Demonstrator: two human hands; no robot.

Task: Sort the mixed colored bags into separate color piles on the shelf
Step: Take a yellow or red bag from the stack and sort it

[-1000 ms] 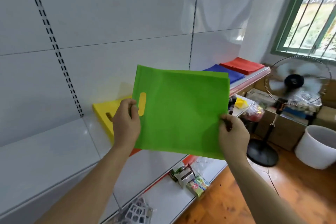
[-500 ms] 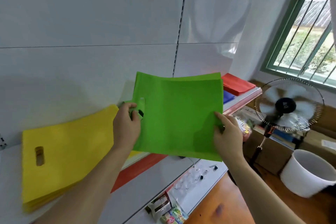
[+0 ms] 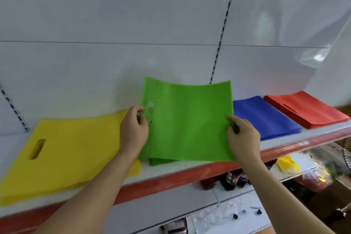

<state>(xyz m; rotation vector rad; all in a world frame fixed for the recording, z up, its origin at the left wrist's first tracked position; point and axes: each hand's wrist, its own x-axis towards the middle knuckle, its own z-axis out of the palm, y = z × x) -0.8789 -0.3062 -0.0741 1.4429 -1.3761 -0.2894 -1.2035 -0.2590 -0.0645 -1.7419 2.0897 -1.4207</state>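
Observation:
I hold a flat green bag (image 3: 187,121) just above the shelf (image 3: 171,175), between two piles. My left hand (image 3: 133,129) grips its left edge by the handle cut-out. Its right edge is pinched by my right hand (image 3: 242,135). A darker green pile (image 3: 161,161) peeks out beneath the bag's lower left corner. The yellow pile (image 3: 62,154) lies on the shelf to the left. To the right lie a blue pile (image 3: 266,118) and, farther right, a red pile (image 3: 305,110).
The shelf has a red front lip (image 3: 167,182) and a white slotted back panel (image 3: 133,24). Lower shelves hold small packaged goods and bottles (image 3: 233,180). Clear plastic sheeting (image 3: 303,15) hangs at the upper right.
The green bag has come down from chest height to just over the shelf between the yellow and blue piles. My view has swung to face the shelf, bringing all the piles in sight.

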